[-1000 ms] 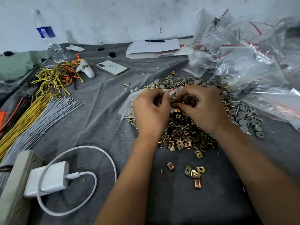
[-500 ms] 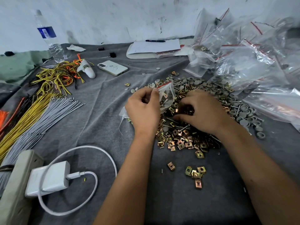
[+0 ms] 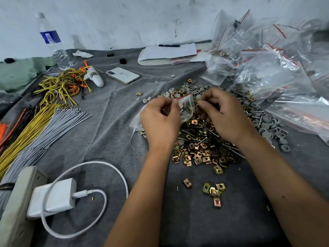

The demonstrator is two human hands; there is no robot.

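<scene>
The small clear bag [image 3: 187,108] sits just above the centre of the frame, held between both hands over the parts pile. Its long axis runs roughly top to bottom, leaning a little, and its red-striped mouth points toward the top of the frame. A few small metal parts show through the film, too blurred to name. The left hand [image 3: 160,122] has its fingers curled and pinches the bag's left edge. The right hand [image 3: 226,114], also curled, pinches the right edge with thumb and forefinger; whether a part sits between them is hidden. Below the hands lies a pile of brass-coloured clip nuts [image 3: 201,150] mixed with screws, and grey round caps [image 3: 270,125] spread to its right. A heap of clear zip bags [image 3: 276,68] fills the upper right. Everything rests on a wrinkled grey cloth [image 3: 110,122]. On it are yellow wires [image 3: 23,132] at the left, a white charger [image 3: 53,196] at the lower left, and a phone [image 3: 122,75] and water bottle [image 3: 53,41] at the upper left, before a scuffed white wall [image 3: 124,18].
</scene>
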